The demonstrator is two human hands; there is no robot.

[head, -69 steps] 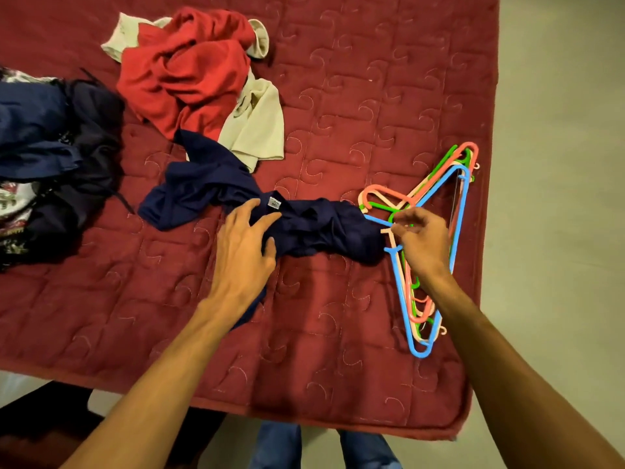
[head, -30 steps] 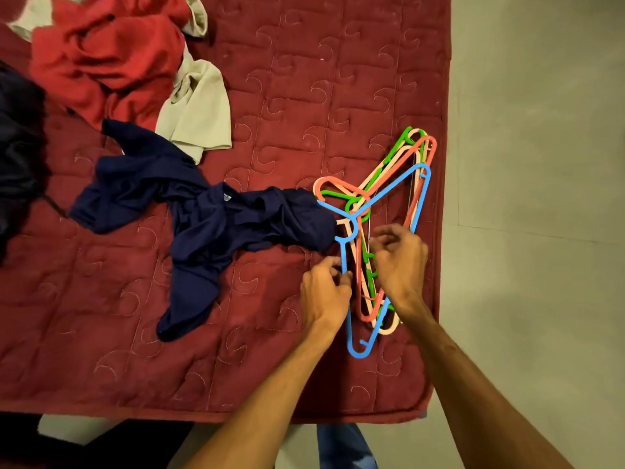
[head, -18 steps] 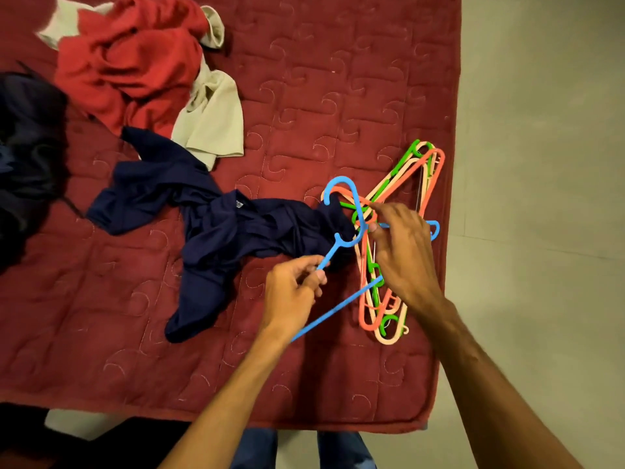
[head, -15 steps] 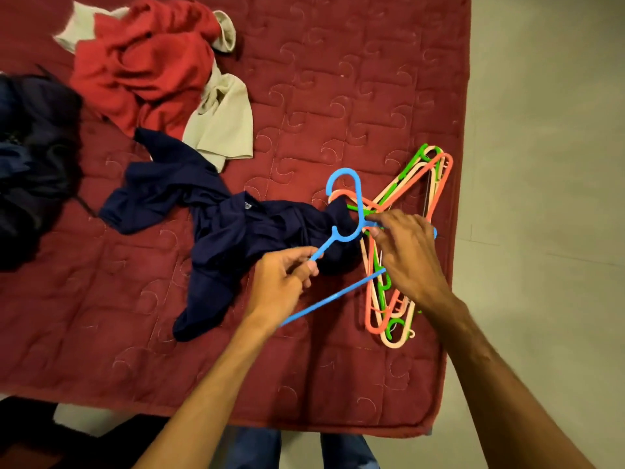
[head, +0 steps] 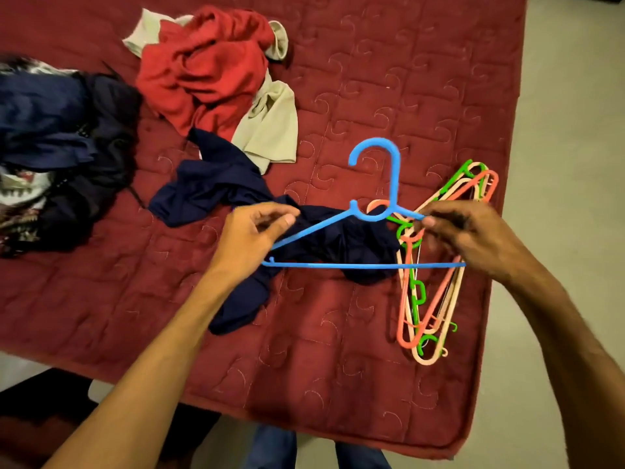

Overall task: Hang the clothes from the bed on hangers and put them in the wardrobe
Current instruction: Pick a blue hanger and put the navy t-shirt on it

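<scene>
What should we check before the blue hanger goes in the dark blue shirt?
1. Both sides of the blue hanger held: ok, left hand and right hand grip it.
2. Hanger clear of the other hangers: cannot tell, its bar crosses them.
3. Hook pointing away: ok.
4. The dark blue shirt spread out: not ok, crumpled on the bed.
5. Shirt's neck hole found: cannot tell.

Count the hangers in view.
4 at least: a blue hanger held by the left hand and right hand above the navy garment; a green hanger, salmon hanger and cream hanger tangled near the right edge of the bed. More may hide in that tangle.
</scene>
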